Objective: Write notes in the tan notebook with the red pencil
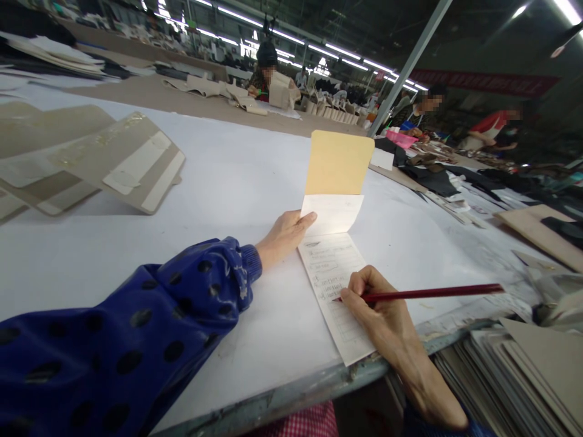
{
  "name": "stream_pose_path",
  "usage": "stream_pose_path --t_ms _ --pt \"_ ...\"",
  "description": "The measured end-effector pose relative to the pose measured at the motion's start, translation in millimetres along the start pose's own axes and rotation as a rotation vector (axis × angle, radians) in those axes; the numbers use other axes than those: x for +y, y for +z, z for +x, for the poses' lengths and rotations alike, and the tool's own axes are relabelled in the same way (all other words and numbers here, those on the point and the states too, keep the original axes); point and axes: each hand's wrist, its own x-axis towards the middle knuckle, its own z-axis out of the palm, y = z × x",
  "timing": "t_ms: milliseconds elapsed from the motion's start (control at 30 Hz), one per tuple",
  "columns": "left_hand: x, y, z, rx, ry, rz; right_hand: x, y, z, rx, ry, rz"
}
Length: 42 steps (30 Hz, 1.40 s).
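Holding dark red pencil (437,292) in right grip (385,309), point-down on notepad page (334,267); left grip (285,235) pinching raised white sheet (336,212).

A dark hall (364,24) is lit by long white tube lights (240,16); a straight grey post (412,60) and dark-red banner (483,81) are seen beyond a broad white-topped table (218,170).

Extends left arm (155,321) from the lower left toward the center, sleeved to the wrist. Aligns left wrist (268,254) nearly straight with the forearm. Closes left hand (288,232) in a pinch, with left thumb (308,220) uppermost and fingers mostly hidden. Angles right forearm (426,379) inward from the lower right, largely bare. Curls right hand (382,306) in a writing grip, with right thumb (353,302) and index finger (371,276) bent.
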Motion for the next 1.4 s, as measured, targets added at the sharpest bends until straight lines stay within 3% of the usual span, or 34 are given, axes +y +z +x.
stream_pose_path --t_ms 900,1067,1233,1400 --pt "0.6 0.1 -0.3 0.014 0.003 -0.011 -3.0 1.6 1.0 -0.073 -0.03 -0.146" --pt "1.0 -0.5 2.0 0.017 0.002 -0.001 0.4 -1.3 1.2 -0.05 0.023 -0.008" --pt "-1.1 -0.5 0.1 -0.013 0.0 -0.02 14.6 -6.9 2.2 0.1 -0.014 0.274" --pt "0.6 -0.6 -2.0 -0.002 -0.002 -0.004 19.4 -7.7 0.7 0.143 -0.025 0.384"
